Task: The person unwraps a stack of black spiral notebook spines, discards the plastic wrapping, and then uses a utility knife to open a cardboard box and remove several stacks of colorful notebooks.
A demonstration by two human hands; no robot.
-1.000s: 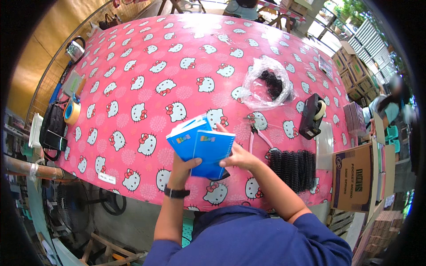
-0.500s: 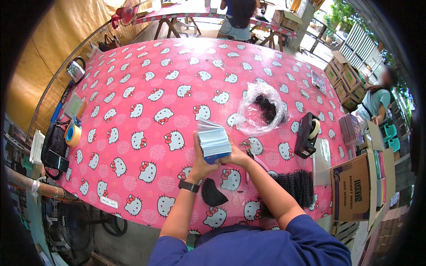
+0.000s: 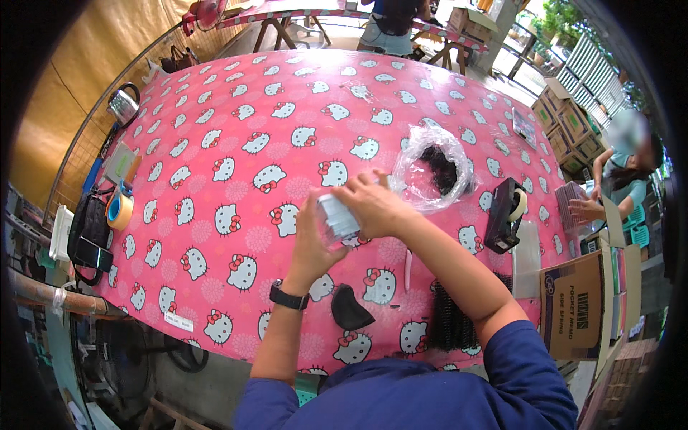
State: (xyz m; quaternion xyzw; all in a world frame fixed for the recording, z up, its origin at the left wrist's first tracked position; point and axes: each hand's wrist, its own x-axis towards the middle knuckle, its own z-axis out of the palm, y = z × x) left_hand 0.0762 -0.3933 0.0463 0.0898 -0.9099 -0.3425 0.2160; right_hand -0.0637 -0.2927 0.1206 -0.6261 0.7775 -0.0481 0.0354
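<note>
A thick stack of small pale paper sheets (image 3: 335, 216) is between my hands, above the middle of the pink table. My left hand (image 3: 308, 244) grips it from the left side, thumb at its near edge. My right hand (image 3: 373, 206) lies across its top and right side with the fingers bent over it, hiding much of the stack. A black curved piece (image 3: 350, 308) lies on the table just below my hands. Under my right forearm lie a pink handle (image 3: 408, 270) and a bundle of black wire coils (image 3: 453, 326).
A clear plastic bag (image 3: 416, 195) holding black coils lies beyond my right hand. To the right are a black tape dispenser (image 3: 505, 215) and an open cardboard box (image 3: 573, 308). A black bag (image 3: 89, 233) and tape roll (image 3: 120, 211) sit at the left edge. A co-worker (image 3: 631, 172) is at the right.
My right hand has moved from the stack's near right corner to over its top. The stack has turned, and its blue face no longer shows. The co-worker at right has leaned in.
</note>
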